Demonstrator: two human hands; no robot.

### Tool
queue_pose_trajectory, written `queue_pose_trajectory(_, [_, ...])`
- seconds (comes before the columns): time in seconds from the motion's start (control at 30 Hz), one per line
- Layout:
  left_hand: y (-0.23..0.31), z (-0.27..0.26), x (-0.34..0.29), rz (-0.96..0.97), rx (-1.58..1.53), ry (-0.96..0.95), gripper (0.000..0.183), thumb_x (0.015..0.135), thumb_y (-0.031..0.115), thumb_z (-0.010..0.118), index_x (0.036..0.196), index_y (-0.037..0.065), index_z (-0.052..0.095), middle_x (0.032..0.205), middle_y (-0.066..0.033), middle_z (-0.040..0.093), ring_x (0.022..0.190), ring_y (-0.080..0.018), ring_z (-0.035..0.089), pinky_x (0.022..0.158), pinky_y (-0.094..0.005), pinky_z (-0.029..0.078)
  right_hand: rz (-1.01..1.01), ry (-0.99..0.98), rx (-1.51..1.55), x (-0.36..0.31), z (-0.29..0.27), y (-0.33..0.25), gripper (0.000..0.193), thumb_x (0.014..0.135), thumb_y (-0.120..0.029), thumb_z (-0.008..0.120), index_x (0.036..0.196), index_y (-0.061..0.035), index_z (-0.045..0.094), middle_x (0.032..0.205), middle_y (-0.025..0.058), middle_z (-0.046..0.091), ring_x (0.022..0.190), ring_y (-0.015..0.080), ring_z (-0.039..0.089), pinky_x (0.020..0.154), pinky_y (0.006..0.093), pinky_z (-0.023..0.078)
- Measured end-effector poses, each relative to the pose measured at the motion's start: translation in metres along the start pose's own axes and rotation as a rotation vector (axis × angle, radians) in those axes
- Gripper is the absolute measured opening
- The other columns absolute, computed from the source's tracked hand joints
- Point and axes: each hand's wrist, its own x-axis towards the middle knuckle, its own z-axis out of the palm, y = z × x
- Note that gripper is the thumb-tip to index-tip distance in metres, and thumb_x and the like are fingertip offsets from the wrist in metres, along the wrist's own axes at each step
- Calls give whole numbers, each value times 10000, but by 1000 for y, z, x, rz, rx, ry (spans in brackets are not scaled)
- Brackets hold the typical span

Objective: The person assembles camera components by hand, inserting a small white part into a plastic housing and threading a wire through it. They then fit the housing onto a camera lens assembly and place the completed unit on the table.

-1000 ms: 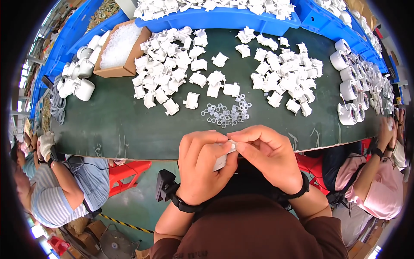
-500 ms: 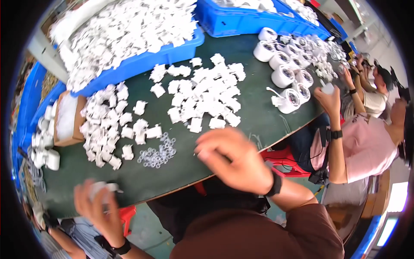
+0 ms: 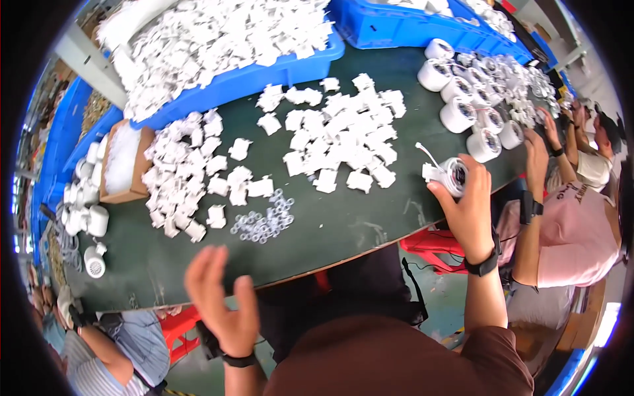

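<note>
Right hand [image 3: 470, 212]: thumb and fingers around a housing [image 3: 454, 175], grabbing step imo
Left hand [image 3: 226, 305]: spread, empty
Wire [image 3: 428, 156]: sticking out, so lifting probably calls for keeping it clear

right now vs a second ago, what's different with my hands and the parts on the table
Your hands, together then, are apart. The right hand moved right and took hold of a white round unit with a wire. The left hand, carrying a white piece before, is now open and empty; a white fitting has appeared at the table's left end. Unchanged: the clear rings.
</note>
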Motion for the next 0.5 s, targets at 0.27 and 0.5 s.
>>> queue_pose_trajectory(0.27, [39, 31, 4, 125, -496, -521, 740, 975, 125, 631, 1571, -81, 243, 1611, -263, 301, 1460, -415, 344, 1194, -449, 297, -238, -366, 745, -37, 7, -133, 780, 805, -135, 865, 1484, -64, 487, 1311, 210, 514, 1133, 354, 577, 941, 395, 514])
queue_pose_trajectory(0.5, [33, 34, -13, -82, -478, -109, 643, 965, 82, 618, 1510, -66, 310, 1459, -273, 392, 1327, -400, 417, 1121, -461, 359, -353, -601, 1004, -54, 31, -169, 820, 876, 39, 635, 1586, 37, 225, 1464, 266, 391, 1300, 422, 466, 1103, 447, 394])
